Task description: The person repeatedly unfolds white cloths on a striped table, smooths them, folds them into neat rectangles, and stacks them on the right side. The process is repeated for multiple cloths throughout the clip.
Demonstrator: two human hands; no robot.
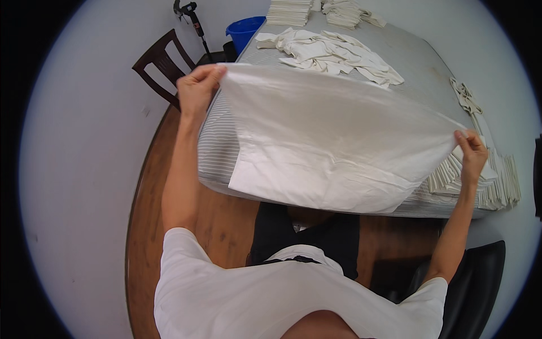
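A wide white cloth (338,127) is stretched between my two hands over the near end of a striped mattress (216,140). My left hand (197,87) pinches its far left corner between thumb and fingers. At the far right corner, my right hand (472,150) grips the cloth the same way. The far edge is lifted and runs nearly straight, while the lower part lies creased along the mattress's near edge. Just beyond it is a loose heap of white cloths (330,53). Folded white cloths (444,176) sit under and beside my right hand.
Stacked folded cloths (290,12) and a looser pile (343,15) lie at the far end. More cloth (465,97) lies along the right wall. A blue bucket (243,34), a dark wooden chair (163,63) and a black stand (197,27) are at left. A black chair (478,288) stands right of me.
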